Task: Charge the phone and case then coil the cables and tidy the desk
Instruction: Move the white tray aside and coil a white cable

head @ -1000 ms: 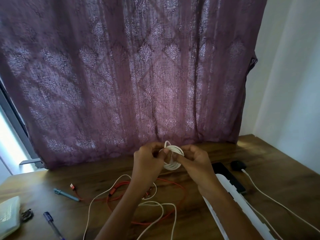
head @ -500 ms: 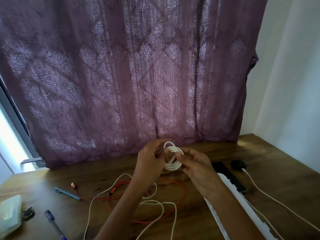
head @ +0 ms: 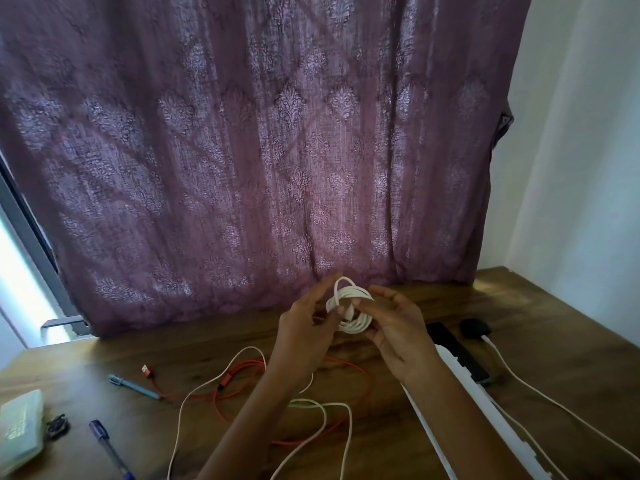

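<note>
A small coil of white cable (head: 350,308) is held up above the desk between both hands. My left hand (head: 304,337) pinches the coil's left side with thumb and fingers. My right hand (head: 398,327) holds its right side, fingers curled round it. Loose white cable (head: 304,403) and an orange cable (head: 242,379) lie tangled on the wooden desk (head: 571,344) below my forearms. A black phone (head: 457,351) lies to the right, partly under a white power strip (head: 485,407). A black charger plug (head: 475,328) with a white lead sits further right.
A teal pen (head: 133,386) and a blue pen (head: 110,452) lie at the left. A pale green case (head: 20,431) and a small dark object (head: 55,424) sit at the desk's left edge. A purple curtain (head: 259,150) hangs behind; a white wall is at the right.
The coil has stayed between my hands. My left fingers have shifted along its left side, and my right fingers have loosened a little around it.
</note>
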A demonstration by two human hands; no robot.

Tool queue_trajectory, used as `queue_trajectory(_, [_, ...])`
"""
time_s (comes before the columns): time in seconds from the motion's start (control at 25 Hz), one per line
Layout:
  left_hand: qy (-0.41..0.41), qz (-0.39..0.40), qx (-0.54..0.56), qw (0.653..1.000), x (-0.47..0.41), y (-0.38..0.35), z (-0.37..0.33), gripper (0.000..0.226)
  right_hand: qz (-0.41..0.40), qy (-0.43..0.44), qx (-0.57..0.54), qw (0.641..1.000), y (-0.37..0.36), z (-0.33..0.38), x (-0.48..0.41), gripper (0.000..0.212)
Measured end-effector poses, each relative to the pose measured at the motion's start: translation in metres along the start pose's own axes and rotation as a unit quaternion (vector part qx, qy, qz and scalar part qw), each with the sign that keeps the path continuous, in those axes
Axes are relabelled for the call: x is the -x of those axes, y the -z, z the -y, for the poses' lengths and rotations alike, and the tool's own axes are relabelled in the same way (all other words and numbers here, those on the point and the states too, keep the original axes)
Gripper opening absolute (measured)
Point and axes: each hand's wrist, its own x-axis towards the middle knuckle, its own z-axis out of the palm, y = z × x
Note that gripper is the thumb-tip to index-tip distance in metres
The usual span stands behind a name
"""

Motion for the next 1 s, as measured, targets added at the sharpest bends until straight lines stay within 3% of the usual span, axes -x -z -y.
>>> queue_trajectory(0.12, [0.012,0.007,0.023,1.000,0.000,-0.004,0.003,0.053,-0.039,0.028,0.038,0.998,-0.004,-0.004,0.000,0.040])
queue_trajectory(0.36, [0.005,0.053,0.097,0.994,0.000,-0.006,0.010,0.053,-0.033,-0.059,-0.029,0.997,-0.005,-0.006,0.001,0.037])
queue_trajectory(0.52, [0.051,0.020,0.205,0.977,-0.004,-0.004,0.007,0.039,0.052,-0.094,-0.017,0.994,-0.006,0.003,-0.001,0.015])
queue_trajectory(0.72, [0.060,-0.007,0.195,0.979,-0.005,-0.004,0.008,0.030,0.124,-0.097,0.045,0.987,0.001,0.006,-0.002,0.011])
queue_trajectory(0.88, [0.097,0.012,0.261,0.960,-0.005,-0.002,0.010,0.023,0.136,-0.017,0.103,0.985,0.006,-0.001,0.000,0.031])
queue_trajectory(0.96, [0.117,0.003,0.278,0.953,-0.005,-0.002,0.008,0.023,0.075,0.111,0.206,0.969,0.009,-0.009,0.000,0.043])
queue_trajectory(1.0, [0.120,-0.006,0.281,0.952,-0.005,-0.002,0.007,0.023,0.038,0.208,0.271,0.939,0.012,-0.012,-0.001,0.048])
